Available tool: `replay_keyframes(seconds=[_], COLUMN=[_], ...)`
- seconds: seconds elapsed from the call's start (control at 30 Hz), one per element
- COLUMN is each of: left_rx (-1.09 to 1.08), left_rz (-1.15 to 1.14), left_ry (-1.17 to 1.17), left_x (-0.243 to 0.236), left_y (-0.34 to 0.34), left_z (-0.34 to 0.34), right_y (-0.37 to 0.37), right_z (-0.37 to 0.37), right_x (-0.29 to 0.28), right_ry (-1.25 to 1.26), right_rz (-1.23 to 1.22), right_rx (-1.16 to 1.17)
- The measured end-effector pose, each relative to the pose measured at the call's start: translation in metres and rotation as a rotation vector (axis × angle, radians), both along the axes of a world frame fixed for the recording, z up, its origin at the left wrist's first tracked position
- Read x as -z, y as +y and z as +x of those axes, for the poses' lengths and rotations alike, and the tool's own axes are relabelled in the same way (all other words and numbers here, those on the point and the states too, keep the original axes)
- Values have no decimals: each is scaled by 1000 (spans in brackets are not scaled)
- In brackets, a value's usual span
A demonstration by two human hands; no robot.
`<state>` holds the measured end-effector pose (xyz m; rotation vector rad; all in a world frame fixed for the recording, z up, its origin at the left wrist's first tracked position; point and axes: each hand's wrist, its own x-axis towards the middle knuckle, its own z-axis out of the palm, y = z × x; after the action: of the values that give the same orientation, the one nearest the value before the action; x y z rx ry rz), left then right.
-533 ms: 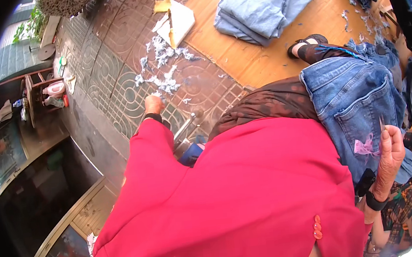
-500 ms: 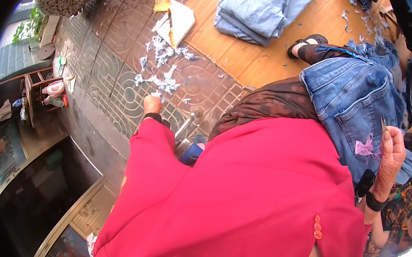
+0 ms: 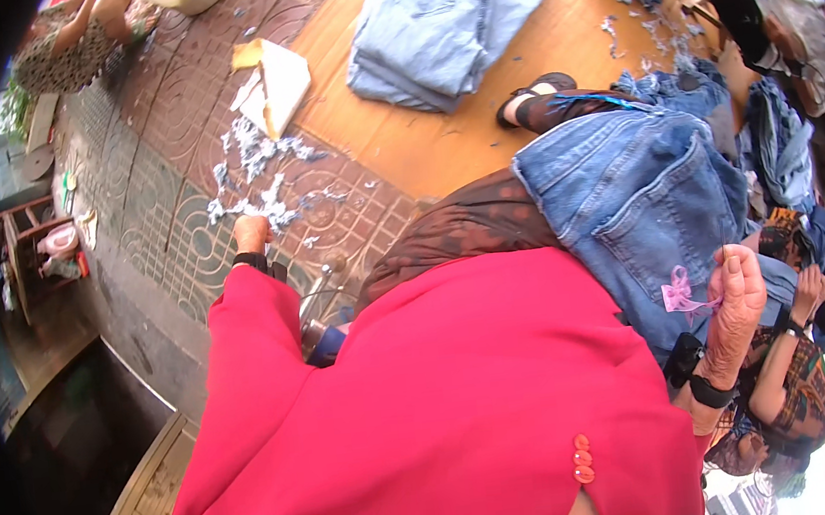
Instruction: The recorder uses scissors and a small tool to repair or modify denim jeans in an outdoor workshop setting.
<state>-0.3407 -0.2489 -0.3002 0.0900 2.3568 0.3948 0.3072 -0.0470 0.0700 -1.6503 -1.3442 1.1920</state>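
My left hand (image 3: 251,234) is closed, reaching out over the paving beside a scatter of pale blue fluff and thread scraps (image 3: 266,157). Whatever its fingers hold, if anything, is hidden. On the right, my right hand (image 3: 737,286) is pinched above a pair of blue jeans (image 3: 616,186) spread across my lap. A purple ribbon bow (image 3: 680,292) trails from its fingers over the denim. The small pointed metal tool seen in this hand half a second ago is mostly hidden by the fingers now.
Folded light blue jeans (image 3: 444,28) lie on a wooden board (image 3: 335,95). Near them is a white and yellow scrap (image 3: 275,81). More denim (image 3: 781,143) is heaped at right, where a person (image 3: 791,368) sits. Another person (image 3: 69,47) is at the far left.
The view has swung right, so everything sits further left. The metal tip no longer stands out above my right fingers. More of the people nearby and a pale tub at the top have come into sight.
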Motion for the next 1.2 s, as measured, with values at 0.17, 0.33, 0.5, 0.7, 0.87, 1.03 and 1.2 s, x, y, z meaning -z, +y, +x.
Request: replay_keyframes(seconds=[0.17, 0.33, 0.5, 0.7, 0.87, 1.03, 1.2], left_rx=[376, 616, 767, 815, 989, 668, 599], left_rz=[321, 521, 648, 728, 711, 492, 423], left_ry=[-168, -489, -765, -1075, -1054, -1221, -1493], left_x=[-83, -164, -217, -245, -260, -265, -256], left_y=[128, 208, 243, 274, 300, 320, 335], left_z=[90, 177, 245, 298, 328, 348, 360], right_y=[-11, -23, -24, -19, -18, -21, -14], right_z=[16, 28, 33, 78, 101, 106, 113], right_x=[-3, -4, -4, 24, 53, 68, 84], right_ry=[108, 99, 9, -330, -459, -241, -276], right_rz=[12, 18, 42, 58, -24, -62, -22], right_rx=[65, 188, 376, 492, 328, 372, 435])
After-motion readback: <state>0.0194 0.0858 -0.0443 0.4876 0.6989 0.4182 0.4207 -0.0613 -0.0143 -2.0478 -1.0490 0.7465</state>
